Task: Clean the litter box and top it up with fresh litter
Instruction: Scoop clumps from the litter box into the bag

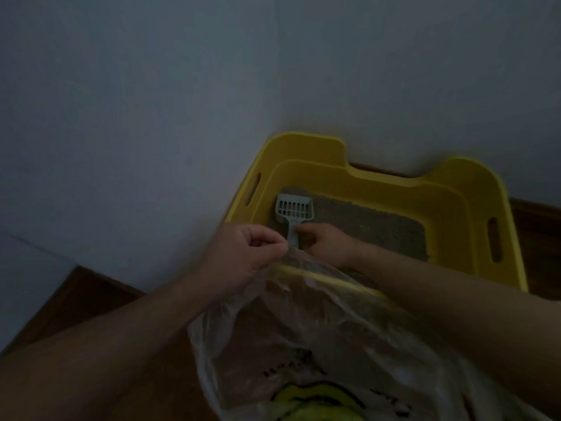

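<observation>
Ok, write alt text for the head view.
The right hand holds a pale slotted scoop over the litter in a yellow litter box; the left hand pinches the rim of a clear plastic bag before it. Dim room corner, wooden floor.

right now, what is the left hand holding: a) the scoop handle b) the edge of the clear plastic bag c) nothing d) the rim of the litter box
b: the left hand pinches the edge of the clear plastic bag, while the right hand grips the handle of the slotted litter scoop inside the yellow litter box.
</observation>
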`<state>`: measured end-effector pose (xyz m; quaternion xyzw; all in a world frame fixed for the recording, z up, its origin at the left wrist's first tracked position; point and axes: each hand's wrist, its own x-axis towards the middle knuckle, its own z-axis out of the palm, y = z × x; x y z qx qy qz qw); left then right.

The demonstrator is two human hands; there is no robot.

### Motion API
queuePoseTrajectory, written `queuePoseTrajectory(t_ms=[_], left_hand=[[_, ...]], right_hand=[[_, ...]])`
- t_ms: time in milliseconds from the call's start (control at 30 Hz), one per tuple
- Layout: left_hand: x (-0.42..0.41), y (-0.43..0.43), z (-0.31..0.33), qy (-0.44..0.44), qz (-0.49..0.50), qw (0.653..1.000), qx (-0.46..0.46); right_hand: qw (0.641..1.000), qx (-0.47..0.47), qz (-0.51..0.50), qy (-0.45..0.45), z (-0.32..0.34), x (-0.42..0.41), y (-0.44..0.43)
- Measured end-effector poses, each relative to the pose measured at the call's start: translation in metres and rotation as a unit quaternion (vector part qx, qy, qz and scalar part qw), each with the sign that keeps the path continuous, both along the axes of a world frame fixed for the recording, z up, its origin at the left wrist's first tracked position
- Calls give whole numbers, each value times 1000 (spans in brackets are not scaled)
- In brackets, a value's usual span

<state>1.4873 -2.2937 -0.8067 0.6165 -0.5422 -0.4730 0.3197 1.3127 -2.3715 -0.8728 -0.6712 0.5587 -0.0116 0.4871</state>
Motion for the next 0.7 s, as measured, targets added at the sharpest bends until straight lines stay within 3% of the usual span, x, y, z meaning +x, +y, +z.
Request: queuePoseTrajectory(t_ms=[167, 467, 700], left_hand=[[1, 2, 1, 3, 9, 1000, 1], [2, 14, 10, -82, -11, 996, -32], [-7, 31, 27, -123, -17, 990, -69]], right_hand=[[999, 12, -2, -29, 7, -6, 3], [987, -75, -30, -136, 60, -49, 47], [992, -98, 11, -83, 91, -74, 114]])
